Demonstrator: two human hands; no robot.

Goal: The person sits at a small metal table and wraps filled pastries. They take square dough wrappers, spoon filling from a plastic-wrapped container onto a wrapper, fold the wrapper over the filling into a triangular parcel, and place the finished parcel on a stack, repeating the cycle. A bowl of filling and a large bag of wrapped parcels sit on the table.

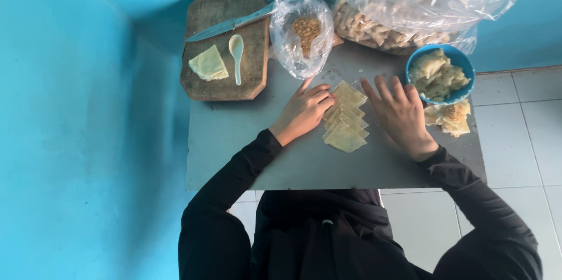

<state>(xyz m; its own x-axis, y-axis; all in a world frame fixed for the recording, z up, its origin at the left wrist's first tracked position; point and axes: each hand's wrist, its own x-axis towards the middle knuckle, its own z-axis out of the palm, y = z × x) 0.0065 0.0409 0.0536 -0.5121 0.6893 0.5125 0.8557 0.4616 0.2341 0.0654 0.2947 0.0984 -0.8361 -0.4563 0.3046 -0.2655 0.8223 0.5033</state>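
Several pale yellow square dough wrappers lie overlapped in a row on the grey table. My left hand rests on the table at the row's left side, fingers touching the wrappers' edges. On the right side my right hand lies flat, fingers spread, beside the top wrapper. Neither hand holds anything. Black sleeves cover both arms.
A wooden cutting board at the back left carries a knife, a white spoon and one wrapper. A small plastic bag of brown filling, a large bag of snacks, a blue bowl and folded pieces sit nearby.
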